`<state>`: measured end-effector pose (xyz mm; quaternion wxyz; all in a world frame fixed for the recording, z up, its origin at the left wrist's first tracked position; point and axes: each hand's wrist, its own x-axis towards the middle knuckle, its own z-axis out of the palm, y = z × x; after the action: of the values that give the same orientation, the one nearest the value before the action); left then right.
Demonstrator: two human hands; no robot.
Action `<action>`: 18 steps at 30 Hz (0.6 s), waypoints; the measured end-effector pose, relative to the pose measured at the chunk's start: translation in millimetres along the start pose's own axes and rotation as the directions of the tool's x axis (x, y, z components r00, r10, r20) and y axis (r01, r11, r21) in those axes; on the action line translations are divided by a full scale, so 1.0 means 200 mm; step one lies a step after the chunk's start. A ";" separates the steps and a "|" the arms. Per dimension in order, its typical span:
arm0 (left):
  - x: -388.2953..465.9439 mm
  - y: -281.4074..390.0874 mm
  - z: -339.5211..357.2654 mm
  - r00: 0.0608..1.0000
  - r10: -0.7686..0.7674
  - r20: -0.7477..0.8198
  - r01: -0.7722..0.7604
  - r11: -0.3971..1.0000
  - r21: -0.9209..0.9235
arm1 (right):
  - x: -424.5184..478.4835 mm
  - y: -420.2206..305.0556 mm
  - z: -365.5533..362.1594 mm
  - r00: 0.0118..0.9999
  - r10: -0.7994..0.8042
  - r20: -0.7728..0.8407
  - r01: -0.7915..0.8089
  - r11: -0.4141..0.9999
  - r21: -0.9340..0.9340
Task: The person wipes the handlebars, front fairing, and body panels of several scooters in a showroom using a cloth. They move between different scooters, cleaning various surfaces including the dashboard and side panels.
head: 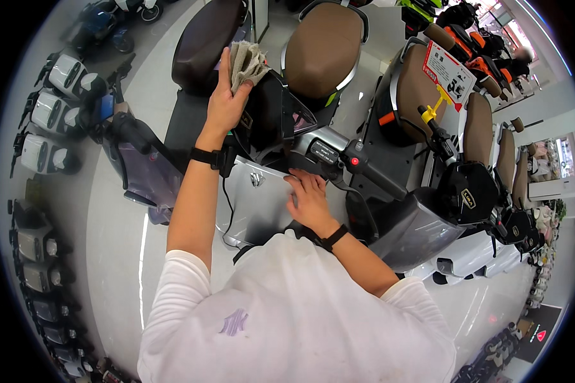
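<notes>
A folded grey-beige cloth [247, 66] is gripped between the thumb and fingers of my left hand [226, 103], raised near a scooter's dark seat [206, 43]. Below it lies the black dashboard part of the scooter, partly hidden by my hand. My right hand [308, 196] rests with bent fingers at the top edge of the silver front panel [256, 201], holding nothing. To its upper right are the scooter's handlebar grip [378, 174] and a switch housing with a red button [354, 161]. Both wrists wear black bands.
A scooter with a brown seat [323, 48] stands beyond. At right, another scooter carries a red and white sign [448, 74] on a yellow clamp, beside its clear windshield [412, 232]. A scooter with a tinted shield [148, 167] stands at left. More scooters line both sides.
</notes>
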<state>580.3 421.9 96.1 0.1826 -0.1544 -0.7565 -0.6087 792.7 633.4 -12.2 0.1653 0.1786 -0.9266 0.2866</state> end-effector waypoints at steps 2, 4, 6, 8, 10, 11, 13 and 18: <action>-0.03 0.00 0.02 0.991 0.130 0.039 -0.133 0.986 0.101 | -0.01 0.01 0.00 1.000 0.004 -0.004 -0.004 1.000 -0.016; -0.10 0.09 0.03 0.975 0.216 0.061 -0.224 0.955 0.194 | -0.01 0.00 0.03 1.000 0.014 -0.002 -0.014 1.000 -0.028; -0.21 0.17 0.09 0.944 0.317 0.092 -0.330 0.911 0.247 | -0.02 0.01 0.04 1.000 0.006 -0.006 -0.006 0.999 -0.046; -0.34 0.20 0.11 0.900 0.410 0.147 -0.436 0.844 0.312 | -0.02 0.02 0.04 1.000 -0.003 -0.009 0.003 0.998 -0.056; -0.51 0.15 0.11 0.866 0.459 0.197 -0.499 0.799 0.335 | -0.02 0.01 0.03 1.000 -0.010 -0.015 0.009 0.998 -0.057; -0.58 0.11 0.10 0.857 0.475 0.197 -0.515 0.785 0.344 | -0.03 0.01 0.05 1.000 -0.009 -0.018 0.008 0.998 -0.066; -0.72 0.01 0.10 0.838 0.509 0.197 -0.545 0.759 0.355 | -0.05 0.03 0.06 1.000 -0.005 -0.025 0.003 0.996 -0.089; -0.82 -0.16 0.13 0.899 0.434 0.058 -0.427 0.838 0.339 | -0.03 0.03 0.05 1.000 -0.016 -0.007 0.015 0.997 -0.080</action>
<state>708.1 439.8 -11.9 0.3467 -0.2796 -0.7947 -0.4124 792.9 633.5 -24.4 0.1780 0.1780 -0.9354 0.2485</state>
